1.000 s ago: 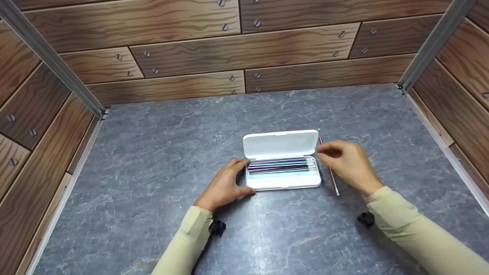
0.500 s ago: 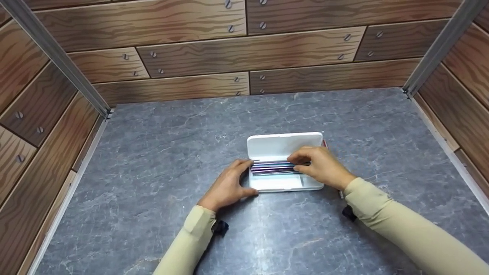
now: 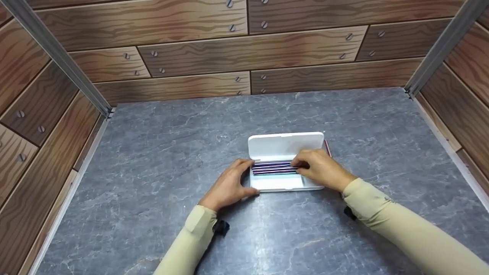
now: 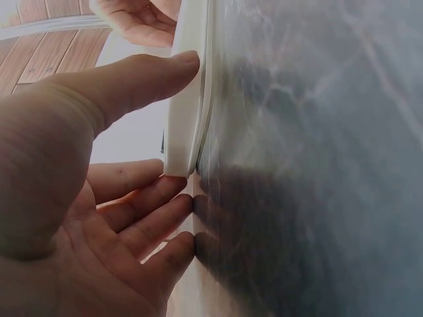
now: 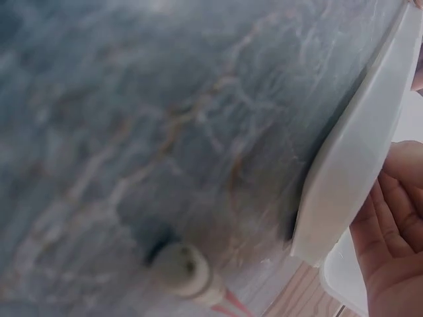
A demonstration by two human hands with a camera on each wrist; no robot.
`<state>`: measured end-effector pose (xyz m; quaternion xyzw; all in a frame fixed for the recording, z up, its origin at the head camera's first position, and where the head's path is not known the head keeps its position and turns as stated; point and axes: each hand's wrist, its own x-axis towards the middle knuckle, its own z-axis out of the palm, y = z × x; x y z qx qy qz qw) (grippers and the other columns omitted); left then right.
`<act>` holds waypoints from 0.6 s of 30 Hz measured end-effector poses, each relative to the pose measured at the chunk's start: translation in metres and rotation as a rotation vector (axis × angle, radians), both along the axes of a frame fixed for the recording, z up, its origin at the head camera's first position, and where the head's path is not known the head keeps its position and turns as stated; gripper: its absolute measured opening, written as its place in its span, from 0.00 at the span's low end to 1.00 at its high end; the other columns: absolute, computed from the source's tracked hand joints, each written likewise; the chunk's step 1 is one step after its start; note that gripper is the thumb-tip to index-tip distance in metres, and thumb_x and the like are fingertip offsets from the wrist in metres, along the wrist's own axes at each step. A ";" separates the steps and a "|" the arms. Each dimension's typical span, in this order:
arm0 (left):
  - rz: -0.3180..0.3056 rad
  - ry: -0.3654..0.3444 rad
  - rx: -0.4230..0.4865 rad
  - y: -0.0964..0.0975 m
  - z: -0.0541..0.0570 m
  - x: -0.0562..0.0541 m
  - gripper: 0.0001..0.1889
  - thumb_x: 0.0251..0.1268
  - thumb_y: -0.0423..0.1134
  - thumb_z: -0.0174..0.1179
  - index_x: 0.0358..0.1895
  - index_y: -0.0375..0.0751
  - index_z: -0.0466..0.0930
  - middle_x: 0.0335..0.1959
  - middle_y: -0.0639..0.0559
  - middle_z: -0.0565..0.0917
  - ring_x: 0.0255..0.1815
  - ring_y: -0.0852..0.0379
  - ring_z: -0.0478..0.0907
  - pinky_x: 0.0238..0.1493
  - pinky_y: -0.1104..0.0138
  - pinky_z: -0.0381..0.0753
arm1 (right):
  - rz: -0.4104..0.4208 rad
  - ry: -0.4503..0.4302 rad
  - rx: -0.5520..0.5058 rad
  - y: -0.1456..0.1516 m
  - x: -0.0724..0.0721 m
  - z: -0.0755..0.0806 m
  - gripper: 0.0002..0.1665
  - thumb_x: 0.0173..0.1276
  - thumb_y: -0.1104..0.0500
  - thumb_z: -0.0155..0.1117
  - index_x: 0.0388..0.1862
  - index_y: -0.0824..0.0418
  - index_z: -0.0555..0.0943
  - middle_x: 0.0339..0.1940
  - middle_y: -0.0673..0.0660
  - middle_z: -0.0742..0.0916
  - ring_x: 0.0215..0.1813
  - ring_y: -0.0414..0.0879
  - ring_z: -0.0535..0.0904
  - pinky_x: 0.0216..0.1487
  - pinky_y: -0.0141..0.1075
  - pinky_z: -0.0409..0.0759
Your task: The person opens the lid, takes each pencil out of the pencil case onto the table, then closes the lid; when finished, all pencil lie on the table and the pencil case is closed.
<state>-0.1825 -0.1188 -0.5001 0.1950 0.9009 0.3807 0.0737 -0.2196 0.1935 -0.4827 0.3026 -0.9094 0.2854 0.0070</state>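
Observation:
A white pencil case (image 3: 279,183) lies with its lid (image 3: 284,145) raised, and several shiny purple and blue pencils (image 3: 271,168) lie side by side in it. My left hand (image 3: 227,185) holds the case's left end, its thumb on the front wall and fingers around the end and back corner. Inside the case, my right hand (image 3: 321,168) pinches at the right ends of the pencils; how many it holds is hidden by the fingers. A red pencil (image 3: 327,148) rests on the table right of the case, mostly covered by that hand. Its pale eraser end (image 5: 182,269) shows in the right wrist view.
The grey marbled tabletop (image 3: 172,145) surrounds the case. Wood-patterned panels (image 3: 198,57) stand at the back and both sides, with metal corner posts (image 3: 435,49). Dark wrist cameras (image 3: 221,228) hang under both sleeves.
My right hand has moved left from beside the case onto the pencils' right ends, and its fingers have drawn together there. The left hand stays at the case's left end.

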 end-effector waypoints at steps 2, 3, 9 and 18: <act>0.001 -0.005 -0.001 0.000 0.000 0.000 0.48 0.61 0.43 0.84 0.84 0.37 0.72 0.80 0.42 0.78 0.83 0.41 0.74 0.89 0.47 0.71 | 0.004 0.008 0.005 0.000 0.000 -0.001 0.11 0.66 0.73 0.77 0.46 0.64 0.94 0.43 0.58 0.95 0.48 0.53 0.92 0.56 0.52 0.92; 0.001 -0.006 -0.001 0.000 -0.001 0.000 0.48 0.61 0.43 0.84 0.84 0.37 0.72 0.80 0.42 0.78 0.83 0.41 0.74 0.89 0.47 0.71 | 0.005 0.010 0.004 0.000 0.000 -0.001 0.11 0.66 0.73 0.78 0.46 0.64 0.94 0.43 0.58 0.95 0.48 0.53 0.92 0.56 0.52 0.92; -0.001 -0.007 0.004 0.000 -0.001 0.000 0.48 0.61 0.43 0.85 0.84 0.36 0.72 0.79 0.43 0.78 0.82 0.41 0.75 0.89 0.47 0.71 | 0.006 0.011 -0.003 0.002 0.001 -0.001 0.10 0.67 0.71 0.79 0.46 0.62 0.95 0.42 0.56 0.94 0.47 0.53 0.92 0.55 0.51 0.93; 0.000 -0.004 0.007 0.000 0.000 0.001 0.48 0.61 0.43 0.84 0.84 0.37 0.72 0.79 0.43 0.78 0.82 0.42 0.75 0.88 0.48 0.72 | -0.014 0.024 0.010 0.004 0.001 0.000 0.08 0.68 0.68 0.80 0.44 0.60 0.96 0.40 0.53 0.92 0.43 0.45 0.87 0.49 0.44 0.90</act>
